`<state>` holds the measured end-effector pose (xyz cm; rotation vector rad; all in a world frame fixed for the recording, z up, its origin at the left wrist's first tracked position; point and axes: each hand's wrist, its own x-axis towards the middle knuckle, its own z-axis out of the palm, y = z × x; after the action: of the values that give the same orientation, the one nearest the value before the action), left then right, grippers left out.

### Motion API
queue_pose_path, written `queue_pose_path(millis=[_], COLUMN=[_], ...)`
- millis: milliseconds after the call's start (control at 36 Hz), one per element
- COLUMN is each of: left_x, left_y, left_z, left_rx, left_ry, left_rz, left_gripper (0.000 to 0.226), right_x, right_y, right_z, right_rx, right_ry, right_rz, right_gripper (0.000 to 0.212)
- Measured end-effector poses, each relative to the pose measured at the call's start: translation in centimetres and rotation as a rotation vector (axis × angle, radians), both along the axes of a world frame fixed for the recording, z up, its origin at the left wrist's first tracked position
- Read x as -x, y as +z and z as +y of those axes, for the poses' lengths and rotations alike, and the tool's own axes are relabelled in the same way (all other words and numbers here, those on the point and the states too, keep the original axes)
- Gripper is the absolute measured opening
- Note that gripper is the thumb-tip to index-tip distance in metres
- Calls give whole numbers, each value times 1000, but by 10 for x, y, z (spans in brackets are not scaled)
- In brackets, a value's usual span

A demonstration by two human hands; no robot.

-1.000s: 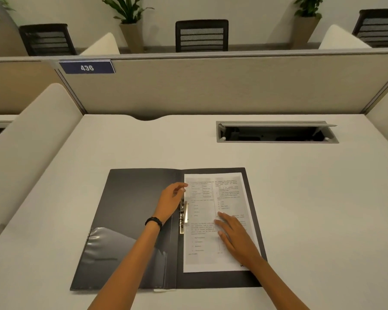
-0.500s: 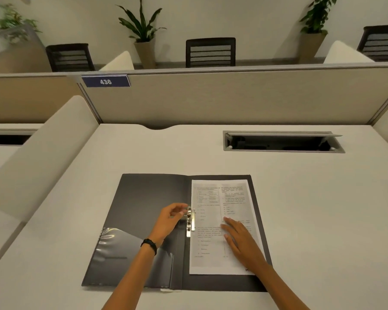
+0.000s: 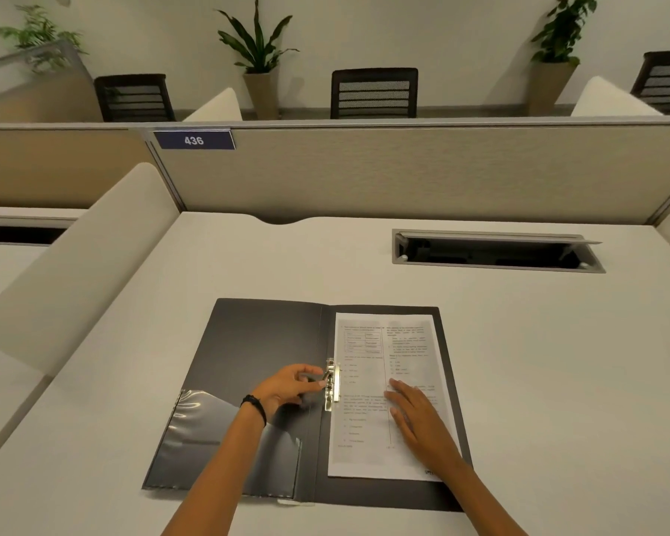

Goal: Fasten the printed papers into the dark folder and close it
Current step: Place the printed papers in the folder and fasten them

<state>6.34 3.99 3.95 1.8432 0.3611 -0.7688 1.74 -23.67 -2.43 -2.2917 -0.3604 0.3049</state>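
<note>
The dark folder point(image 3: 260, 342) lies open flat on the desk, its inner left flap bearing a clear plastic pocket point(image 3: 194, 439). The printed papers point(image 3: 387, 353) rest on its right half. A metal clip fastener point(image 3: 332, 383) sits along the papers' left edge by the spine. My left hand point(image 3: 291, 384) pinches the fastener's lever between thumb and fingertips. My right hand point(image 3: 418, 419) lies flat with fingers spread, pressing on the lower right part of the papers.
An open cable tray point(image 3: 496, 251) is recessed in the white desk point(image 3: 557, 381) at the back right. A beige partition point(image 3: 403, 172) with a "436" label point(image 3: 194, 140) closes the far edge. A curved white divider point(image 3: 82, 272) borders the left side.
My left hand slid down from the papers' top left corner to the metal fastener and closed its fingers on the lever. My right hand stayed flat on the papers. The view tilted up slightly.
</note>
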Motion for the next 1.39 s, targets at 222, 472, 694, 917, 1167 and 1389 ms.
queue_pose_path(millis=[222, 472, 694, 917, 1167, 1389], left_x=[-20, -38, -43, -44, -38, -32], left_y=[12, 16, 12, 2, -5, -10], left_z=[4, -11, -20, -28, -31, -31], left_rx=[-293, -581, -680, -921, -1041, -1059], left_ry=[-331, -661, -762, -941, -979, -912], left_rz=[203, 247, 229, 94, -79, -150], left_gripper=[23, 43, 51, 56, 62, 61], right_x=[0, -2, -2, -3, -4, -4], right_y=[3, 6, 8, 9, 2, -1], right_z=[1, 1, 1, 2, 1, 2], right_rx=[15, 35, 36, 37, 39, -6], right_ry=[0, -5, -15, -11, -12, -27], right_rz=[25, 48, 67, 95, 86, 91], right_gripper=[36, 38, 38, 39, 38, 43])
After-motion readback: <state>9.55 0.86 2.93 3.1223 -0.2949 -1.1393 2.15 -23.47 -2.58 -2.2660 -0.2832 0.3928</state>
